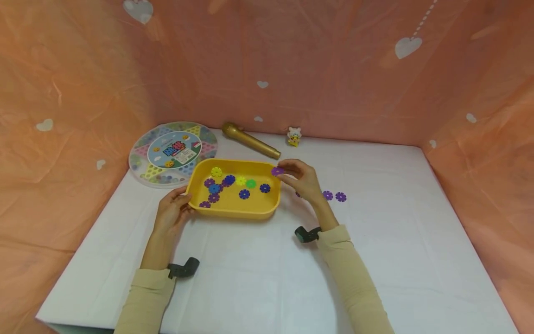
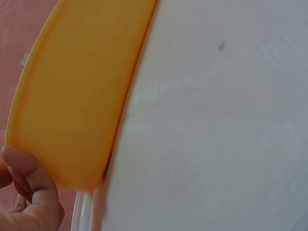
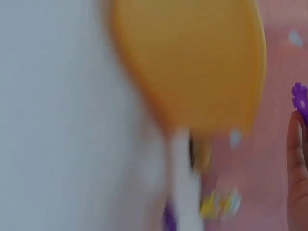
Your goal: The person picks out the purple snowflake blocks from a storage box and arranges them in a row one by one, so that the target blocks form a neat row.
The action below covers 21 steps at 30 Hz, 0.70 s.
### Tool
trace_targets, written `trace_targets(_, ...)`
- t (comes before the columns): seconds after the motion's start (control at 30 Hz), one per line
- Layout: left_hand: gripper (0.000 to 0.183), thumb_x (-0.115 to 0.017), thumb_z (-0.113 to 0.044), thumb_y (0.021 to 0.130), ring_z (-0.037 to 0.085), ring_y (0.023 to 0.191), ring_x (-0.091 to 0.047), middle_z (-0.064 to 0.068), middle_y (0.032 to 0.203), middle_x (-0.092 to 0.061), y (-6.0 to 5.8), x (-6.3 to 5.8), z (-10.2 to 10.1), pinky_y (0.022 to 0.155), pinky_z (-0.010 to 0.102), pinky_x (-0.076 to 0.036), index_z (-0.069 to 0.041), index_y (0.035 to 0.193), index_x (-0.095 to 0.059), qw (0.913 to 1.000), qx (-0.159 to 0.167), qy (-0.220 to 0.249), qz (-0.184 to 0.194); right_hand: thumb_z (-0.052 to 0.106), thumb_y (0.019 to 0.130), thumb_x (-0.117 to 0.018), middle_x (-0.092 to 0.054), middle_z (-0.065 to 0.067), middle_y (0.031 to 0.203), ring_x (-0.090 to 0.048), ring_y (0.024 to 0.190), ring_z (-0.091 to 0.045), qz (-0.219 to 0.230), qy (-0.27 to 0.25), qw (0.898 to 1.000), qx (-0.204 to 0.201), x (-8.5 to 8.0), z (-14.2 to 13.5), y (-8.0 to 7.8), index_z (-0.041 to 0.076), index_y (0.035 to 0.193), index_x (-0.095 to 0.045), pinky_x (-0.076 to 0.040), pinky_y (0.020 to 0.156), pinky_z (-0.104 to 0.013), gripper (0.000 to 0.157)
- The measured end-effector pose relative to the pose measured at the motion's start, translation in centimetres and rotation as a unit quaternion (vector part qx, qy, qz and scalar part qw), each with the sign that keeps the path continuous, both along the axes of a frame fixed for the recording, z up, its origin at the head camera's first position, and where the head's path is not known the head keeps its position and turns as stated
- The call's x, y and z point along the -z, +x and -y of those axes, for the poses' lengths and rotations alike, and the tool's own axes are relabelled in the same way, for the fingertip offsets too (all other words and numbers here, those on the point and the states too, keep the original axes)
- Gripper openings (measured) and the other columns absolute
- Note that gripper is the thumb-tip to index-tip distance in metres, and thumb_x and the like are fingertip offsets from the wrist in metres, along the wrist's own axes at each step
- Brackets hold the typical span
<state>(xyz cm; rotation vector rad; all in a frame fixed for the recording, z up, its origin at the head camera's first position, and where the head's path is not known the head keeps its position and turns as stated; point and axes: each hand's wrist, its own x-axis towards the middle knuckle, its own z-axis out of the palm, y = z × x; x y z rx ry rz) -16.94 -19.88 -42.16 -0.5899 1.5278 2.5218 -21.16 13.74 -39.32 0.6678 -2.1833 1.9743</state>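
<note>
A yellow tray [image 1: 233,211] sits mid-table and holds several flower-shaped plastic discs [image 1: 244,194] in purple, blue, yellow and green. My left hand [image 1: 172,211] grips the tray's near left corner; the left wrist view shows its fingers [image 2: 29,185] against the tray's outer wall [image 2: 77,96]. My right hand [image 1: 302,178] pinches a purple disc [image 1: 277,171] over the tray's far right corner. In the blurred right wrist view that purple disc [image 3: 300,101] sits at a fingertip beside the tray [image 3: 192,62].
Two purple discs [image 1: 334,196] lie on the white tablecloth right of my right hand. Behind the tray are a round checkers board [image 1: 173,153], a gold microphone [image 1: 250,140] and a small toy figure [image 1: 294,136]. Orange curtain walls enclose the table.
</note>
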Motion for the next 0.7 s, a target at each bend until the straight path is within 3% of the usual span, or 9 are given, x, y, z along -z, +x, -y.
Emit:
trace_targets(0.13, 0.023, -0.056, -0.002, 0.091, 0.015, 0.062, -0.05, 0.005, 0.086, -0.055, 0.0, 0.0, 0.0, 0.057, 0.022, -0.049, -0.01, 0.113, -0.053, 0.9999, 0.001, 0.001, 0.012, -0.007, 0.081, -0.066, -0.057, -0.028, 0.114, -0.061, 0.098, -0.015, 0.042, -0.004, 0.997, 0.06, 2.4, -5.3, 0.2, -0.013, 0.114, -0.055, -0.05, 0.085, -0.025, 0.035)
trace_targets(0.23, 0.025, -0.056, -0.003, 0.091, 0.015, 0.064, -0.05, 0.005, 0.089, -0.054, -0.1, 0.0, 0.0, 0.058, 0.022, -0.05, -0.01, 0.114, -0.052, 0.9999, 0.001, 0.001, 0.017, 0.001, 0.082, -0.068, -0.06, -0.019, 0.114, -0.061, 0.096, -0.01, 0.071, 0.013, 0.992, 0.103, 3.6, -8.7, 0.9, -0.008, 0.117, -0.055, -0.05, 0.082, -0.019, 0.038)
trace_targets(0.37, 0.025, -0.055, -0.002, 0.092, 0.015, 0.063, -0.05, 0.006, 0.087, -0.054, -0.1, 0.1, 0.0, 0.057, 0.022, -0.05, -0.009, 0.115, -0.051, 0.9999, 0.003, 0.003, 0.011, 0.006, 0.083, -0.069, -0.062, -0.006, 0.112, -0.06, 0.097, -0.007, 0.092, 0.028, 0.985, 0.141, 4.2, -12.0, 2.0, -0.005, 0.118, -0.056, -0.048, 0.083, -0.016, 0.04)
trace_targets(0.5, 0.024, -0.055, -0.001, 0.091, 0.015, 0.063, -0.051, 0.006, 0.085, -0.055, -0.1, 0.1, 0.1, 0.057, 0.022, -0.05, -0.008, 0.114, -0.052, 0.9999, 0.006, 0.009, 0.004, 0.006, 0.083, -0.069, -0.063, -0.002, 0.109, -0.059, 0.097, -0.006, 0.103, 0.041, 0.979, 0.17, 4.6, -14.4, 2.8, -0.006, 0.119, -0.055, -0.048, 0.083, -0.015, 0.04)
trace_targets(0.7, 0.024, -0.057, -0.002, 0.091, 0.016, 0.063, -0.051, 0.007, 0.089, -0.056, -0.1, 0.1, 0.1, 0.058, 0.022, -0.05, -0.009, 0.114, -0.052, 0.9999, 0.003, 0.011, 0.004, 0.012, 0.085, -0.069, -0.061, -0.011, 0.113, -0.057, 0.091, 0.0, 0.157, 0.128, 0.953, 0.227, 5.3, -16.8, 3.5, -0.003, 0.121, -0.055, -0.046, 0.076, -0.01, 0.041)
